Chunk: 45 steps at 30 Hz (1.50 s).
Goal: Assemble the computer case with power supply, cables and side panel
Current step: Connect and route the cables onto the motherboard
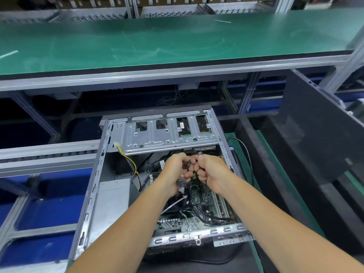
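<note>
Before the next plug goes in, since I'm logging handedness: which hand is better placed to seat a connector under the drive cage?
Probably the right hand: it pinches a black connector just below the drive cage, pointing toward it. The left hand grips the cable bundle lower down.

green bench top (177,42), yellow wires (131,162)

both bare forearms reach forward from the bottom of the view, converging toward the middle. the left hand (173,172) sits with fingers curled tight, knuckles up, thumb side facing the other hand. the right hand (210,172) mirrors it, fingers curled inward, fist-like, thumb on top. the two hands meet knuckle to knuckle, touching, both pinching the same dark cables (192,170) between them. wrists are straight and level.
</note>
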Each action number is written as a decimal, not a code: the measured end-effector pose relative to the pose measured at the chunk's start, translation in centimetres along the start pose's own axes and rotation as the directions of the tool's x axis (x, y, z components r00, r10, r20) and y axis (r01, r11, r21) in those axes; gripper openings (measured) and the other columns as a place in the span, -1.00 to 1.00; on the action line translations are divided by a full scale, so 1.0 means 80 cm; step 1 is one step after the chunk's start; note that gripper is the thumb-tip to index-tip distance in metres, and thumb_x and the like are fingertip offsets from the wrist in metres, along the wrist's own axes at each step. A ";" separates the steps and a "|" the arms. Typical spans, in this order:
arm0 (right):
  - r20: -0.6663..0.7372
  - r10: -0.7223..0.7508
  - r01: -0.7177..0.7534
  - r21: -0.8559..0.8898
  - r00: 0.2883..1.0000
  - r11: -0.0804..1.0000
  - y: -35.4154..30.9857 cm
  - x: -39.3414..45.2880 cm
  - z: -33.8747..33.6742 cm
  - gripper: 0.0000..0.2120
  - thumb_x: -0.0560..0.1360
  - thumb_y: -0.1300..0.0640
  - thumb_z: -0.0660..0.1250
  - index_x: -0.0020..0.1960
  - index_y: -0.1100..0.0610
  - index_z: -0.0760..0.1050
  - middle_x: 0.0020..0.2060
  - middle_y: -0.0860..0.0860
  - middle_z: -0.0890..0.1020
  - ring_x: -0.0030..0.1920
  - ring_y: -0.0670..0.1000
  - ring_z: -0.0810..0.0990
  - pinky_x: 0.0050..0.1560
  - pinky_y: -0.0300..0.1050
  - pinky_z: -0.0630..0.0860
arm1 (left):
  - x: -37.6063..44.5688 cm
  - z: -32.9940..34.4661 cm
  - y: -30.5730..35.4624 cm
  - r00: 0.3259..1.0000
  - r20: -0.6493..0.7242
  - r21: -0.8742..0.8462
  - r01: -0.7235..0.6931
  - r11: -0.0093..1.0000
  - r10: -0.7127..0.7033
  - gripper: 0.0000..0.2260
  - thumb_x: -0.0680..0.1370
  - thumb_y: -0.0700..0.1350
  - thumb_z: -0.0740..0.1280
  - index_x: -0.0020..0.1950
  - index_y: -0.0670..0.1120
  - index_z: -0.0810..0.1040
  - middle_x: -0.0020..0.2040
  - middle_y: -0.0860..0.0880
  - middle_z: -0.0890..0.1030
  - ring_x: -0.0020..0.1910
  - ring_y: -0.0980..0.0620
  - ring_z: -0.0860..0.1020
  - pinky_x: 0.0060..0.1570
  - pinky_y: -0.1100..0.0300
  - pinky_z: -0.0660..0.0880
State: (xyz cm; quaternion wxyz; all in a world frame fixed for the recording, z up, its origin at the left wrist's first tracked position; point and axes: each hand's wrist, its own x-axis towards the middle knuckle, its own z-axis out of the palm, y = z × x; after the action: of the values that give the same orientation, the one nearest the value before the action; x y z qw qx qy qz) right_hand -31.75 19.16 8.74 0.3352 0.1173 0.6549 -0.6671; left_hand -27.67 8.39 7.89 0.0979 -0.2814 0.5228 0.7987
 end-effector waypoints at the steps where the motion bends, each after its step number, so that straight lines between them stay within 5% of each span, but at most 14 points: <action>1: -0.010 -0.012 0.012 0.019 1.000 1.000 0.000 0.000 -0.001 -0.71 0.60 0.38 0.04 -0.04 0.23 0.53 -0.53 -0.01 0.49 -0.57 -0.11 0.26 -0.51 -0.27 0.15 | 0.001 0.000 0.000 1.000 0.000 -0.003 0.002 1.000 -0.002 -0.86 0.45 -0.20 0.18 -0.29 -0.13 0.47 -0.45 -0.03 0.41 -0.59 0.09 0.25 -0.62 0.32 0.20; 6: -0.068 -0.075 0.080 0.069 0.995 0.994 0.003 0.000 -0.001 -0.69 0.62 0.37 0.02 -0.12 0.22 0.50 -0.55 0.00 0.50 -0.56 -0.10 0.30 -0.53 -0.25 0.23 | 0.001 0.002 -0.001 1.000 -0.001 0.024 -0.010 1.000 0.010 -0.86 0.44 -0.20 0.19 -0.29 -0.12 0.48 -0.45 -0.02 0.41 -0.59 0.09 0.26 -0.62 0.31 0.22; 22: -0.125 -0.029 0.027 -0.025 0.992 0.999 -0.008 -0.006 0.000 -0.70 0.53 0.39 0.03 -0.20 0.18 0.47 -0.52 -0.01 0.31 -0.52 -0.07 0.11 -0.61 -0.26 0.02 | -0.002 0.004 0.002 1.000 0.018 -0.014 -0.005 1.000 0.006 -0.87 0.49 -0.22 0.16 -0.24 -0.16 0.45 -0.43 -0.04 0.40 -0.59 0.10 0.25 -0.64 0.30 0.19; 28: -0.169 -0.032 0.033 0.003 0.985 0.999 -0.007 -0.003 0.003 -0.71 0.55 0.36 0.03 -0.22 0.17 0.45 -0.61 -0.07 0.31 -0.62 -0.12 0.15 -0.63 -0.28 0.07 | -0.001 0.006 0.002 1.000 0.008 -0.018 -0.002 1.000 0.002 -0.86 0.49 -0.23 0.17 -0.24 -0.17 0.47 -0.43 -0.04 0.40 -0.59 0.09 0.26 -0.63 0.31 0.19; 33: -0.233 -0.080 0.071 -0.044 0.969 0.996 -0.003 -0.002 0.010 -0.71 0.51 0.34 0.08 -0.28 0.14 0.46 -0.51 0.00 0.37 -0.44 -0.04 0.26 -0.42 -0.17 0.18 | 0.000 0.006 0.001 1.000 0.023 -0.010 -0.001 1.000 0.001 -0.88 0.47 -0.24 0.19 -0.25 -0.16 0.46 -0.43 -0.05 0.41 -0.59 0.09 0.26 -0.63 0.31 0.20; 41: -0.255 -0.069 0.083 0.046 0.965 0.995 -0.003 0.000 0.014 -0.72 0.45 0.39 0.10 -0.33 0.18 0.47 -0.64 -0.03 0.38 -0.62 -0.10 0.28 -0.65 -0.30 0.18 | 0.001 0.006 -0.001 0.999 0.024 0.023 -0.024 0.999 0.023 -0.89 0.46 -0.24 0.21 -0.26 -0.16 0.48 -0.43 -0.05 0.41 -0.58 0.08 0.27 -0.61 0.31 0.22; 45: -0.243 -0.042 0.043 -0.002 0.969 0.999 -0.003 0.001 0.011 -0.71 0.52 0.33 0.11 -0.24 0.15 0.53 -0.49 0.00 0.42 -0.48 -0.05 0.28 -0.55 -0.22 0.21 | 0.002 0.005 0.000 1.000 0.022 0.029 -0.018 0.999 0.017 -0.88 0.48 -0.23 0.19 -0.24 -0.17 0.47 -0.42 -0.06 0.41 -0.58 0.08 0.27 -0.61 0.31 0.22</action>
State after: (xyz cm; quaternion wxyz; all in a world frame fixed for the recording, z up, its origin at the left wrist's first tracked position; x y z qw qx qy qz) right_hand -31.70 18.26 9.01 0.2380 0.1848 0.6922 -0.6558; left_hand -27.91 8.74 7.90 0.1006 -0.2667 0.5357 0.7948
